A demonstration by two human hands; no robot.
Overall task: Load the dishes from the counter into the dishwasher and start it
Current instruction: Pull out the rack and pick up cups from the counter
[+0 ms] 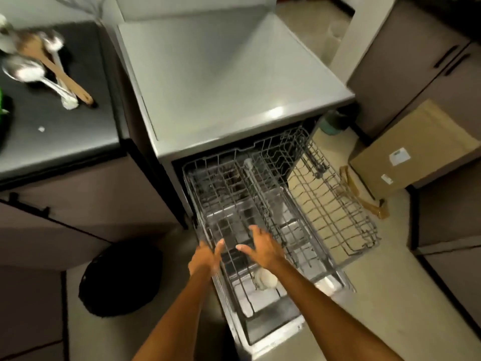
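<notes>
The grey dishwasher (234, 82) stands in the middle with its door down and its wire racks (260, 204) pulled out over the door. A second wire rack (333, 204) juts out to the right over the floor. My left hand (205, 254) hovers at the left front edge of the rack, fingers straight and holding nothing. My right hand (260, 246) is spread open just above the rack's front, also holding nothing. On the dark counter (65, 126) at the left lie metal spoons (33, 71) and a wooden spoon (54, 71), blurred.
A black bin (122, 277) stands on the floor left of the open door. A cardboard box (416, 149) sits on the floor at the right, against brown cabinets (416, 61). A white round part (265, 278) shows under the rack.
</notes>
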